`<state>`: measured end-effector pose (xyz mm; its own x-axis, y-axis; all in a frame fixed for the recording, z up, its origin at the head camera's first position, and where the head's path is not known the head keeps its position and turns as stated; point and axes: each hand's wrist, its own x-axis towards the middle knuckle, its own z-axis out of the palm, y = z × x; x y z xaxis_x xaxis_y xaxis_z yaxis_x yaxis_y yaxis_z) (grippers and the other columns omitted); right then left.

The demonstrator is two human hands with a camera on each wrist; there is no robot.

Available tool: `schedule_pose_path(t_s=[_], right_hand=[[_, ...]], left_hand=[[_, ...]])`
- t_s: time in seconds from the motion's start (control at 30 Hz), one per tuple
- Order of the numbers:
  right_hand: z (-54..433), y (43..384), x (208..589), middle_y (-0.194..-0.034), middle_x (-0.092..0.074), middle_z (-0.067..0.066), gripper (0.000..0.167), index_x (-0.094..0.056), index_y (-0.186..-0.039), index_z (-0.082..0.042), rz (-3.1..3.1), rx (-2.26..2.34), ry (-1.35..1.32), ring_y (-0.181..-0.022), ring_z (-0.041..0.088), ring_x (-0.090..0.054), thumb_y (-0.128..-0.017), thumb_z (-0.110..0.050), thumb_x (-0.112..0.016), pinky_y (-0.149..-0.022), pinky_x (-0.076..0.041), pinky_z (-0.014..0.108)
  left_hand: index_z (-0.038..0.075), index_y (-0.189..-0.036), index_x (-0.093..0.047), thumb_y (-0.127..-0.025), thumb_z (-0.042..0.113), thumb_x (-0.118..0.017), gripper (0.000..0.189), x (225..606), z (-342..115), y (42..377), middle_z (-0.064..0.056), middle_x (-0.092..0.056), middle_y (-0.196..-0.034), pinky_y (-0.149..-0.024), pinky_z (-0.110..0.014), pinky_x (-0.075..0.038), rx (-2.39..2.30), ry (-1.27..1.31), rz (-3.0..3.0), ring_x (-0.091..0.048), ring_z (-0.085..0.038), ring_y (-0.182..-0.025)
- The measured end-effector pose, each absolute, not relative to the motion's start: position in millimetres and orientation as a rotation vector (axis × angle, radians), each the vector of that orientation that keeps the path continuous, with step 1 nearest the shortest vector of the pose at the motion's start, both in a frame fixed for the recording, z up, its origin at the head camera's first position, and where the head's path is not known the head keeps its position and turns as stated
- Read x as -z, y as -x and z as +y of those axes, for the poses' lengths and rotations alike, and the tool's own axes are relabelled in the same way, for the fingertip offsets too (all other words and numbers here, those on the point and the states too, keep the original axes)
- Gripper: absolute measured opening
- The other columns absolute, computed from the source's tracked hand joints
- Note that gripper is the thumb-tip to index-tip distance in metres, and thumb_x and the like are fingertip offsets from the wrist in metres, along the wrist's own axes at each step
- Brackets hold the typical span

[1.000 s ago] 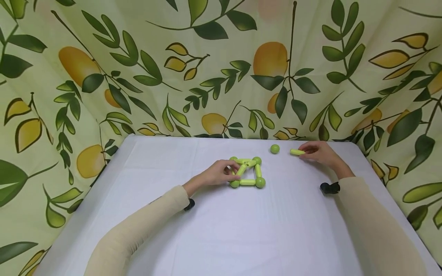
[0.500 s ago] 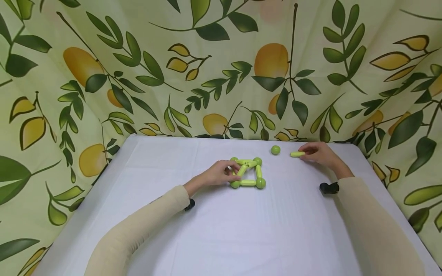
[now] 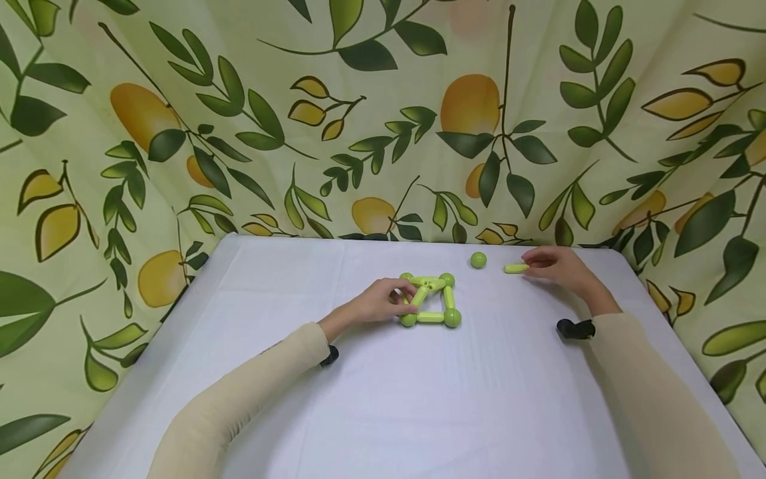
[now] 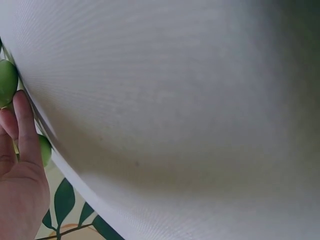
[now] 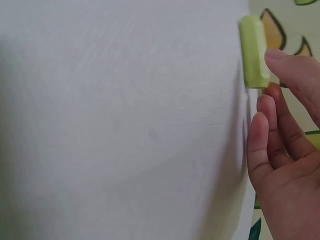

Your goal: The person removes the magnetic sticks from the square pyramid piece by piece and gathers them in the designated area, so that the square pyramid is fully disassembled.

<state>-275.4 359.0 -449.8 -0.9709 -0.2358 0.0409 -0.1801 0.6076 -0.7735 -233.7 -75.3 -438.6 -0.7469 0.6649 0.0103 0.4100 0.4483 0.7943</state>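
Note:
A construction-toy frame (image 3: 430, 317) of yellow-green rods and green balls lies toward the back of the table. My left hand (image 3: 383, 301) grips its left side, thumb in front, and covers part of that side. In the left wrist view, a green ball (image 4: 7, 82) shows beside the fingers. Farther right lies a loose yellow-green rod (image 3: 514, 269), with the thumb and fingertips of my right hand (image 3: 553, 267) at its right end. Seen from the right wrist, the thumb touches the rod (image 5: 254, 52) and a fingertip sits near its lower end.
A single green ball (image 3: 478, 260) stands between the frame and the loose rod. The white-covered table (image 3: 431, 399) ends just behind these pieces, where a leaf-and-fruit patterned curtain (image 3: 383, 133) hangs.
The right hand has shifted slightly right along the rod, baring more of its end, while the rod keeps its place. The left hand and frame have not visibly moved.

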Motion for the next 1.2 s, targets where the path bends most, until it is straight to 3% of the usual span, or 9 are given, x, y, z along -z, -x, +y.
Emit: schedule_pose_path(t_s=[0.13, 0.4, 0.9, 1.2], right_hand=[[358.3, 268.8, 446.2, -0.121, -0.063, 0.028, 0.041, -0.064, -0.126, 0.008, 2.759, 1.392, 0.365, -0.094, 0.006, -0.062, -0.094, -0.014, -0.077, -0.077, -0.050, 0.015], [345.4, 255.3, 435.2, -0.120, -0.064, 0.028, 0.040, -0.064, -0.123, 0.009, 2.760, 1.471, 0.471, -0.095, 0.007, -0.064, -0.093, -0.016, -0.077, -0.077, -0.052, 0.017], [288.7, 245.1, 426.6, -0.113, -0.066, 0.028, 0.032, -0.067, -0.116, 0.010, 2.528, 1.523, 0.709, -0.093, 0.017, -0.066, -0.089, -0.003, -0.079, -0.080, -0.054, 0.021], [244.1, 245.1, 428.1, -0.113, -0.066, 0.026, 0.034, -0.067, -0.117, 0.010, 2.409, 1.514, 0.799, -0.099, 0.032, -0.065, -0.086, 0.004, -0.080, -0.084, -0.055, 0.026]], left_hand=[[0.005, -0.114, -0.068, -0.093, 0.011, -0.077, 0.023, 439.0, -75.0, 233.9, -0.002, -0.066, -0.102, -0.075, -0.023, -0.050, -1.195, -0.918, 2.400, -0.059, -0.011, -0.079], [0.004, -0.114, -0.068, -0.094, 0.012, -0.076, 0.023, 438.2, -75.1, 233.7, -0.002, -0.066, -0.102, -0.074, -0.024, -0.051, -1.197, -0.916, 2.385, -0.060, -0.011, -0.079], [0.003, -0.114, -0.068, -0.093, 0.013, -0.077, 0.025, 434.9, -74.3, 236.0, -0.004, -0.066, -0.103, -0.075, -0.023, -0.051, -1.146, -0.909, 2.404, -0.060, -0.011, -0.080], [0.003, -0.115, -0.067, -0.093, 0.013, -0.077, 0.025, 434.9, -75.7, 235.2, -0.004, -0.065, -0.102, -0.075, -0.024, -0.051, -1.152, -0.926, 2.387, -0.061, -0.011, -0.080]])
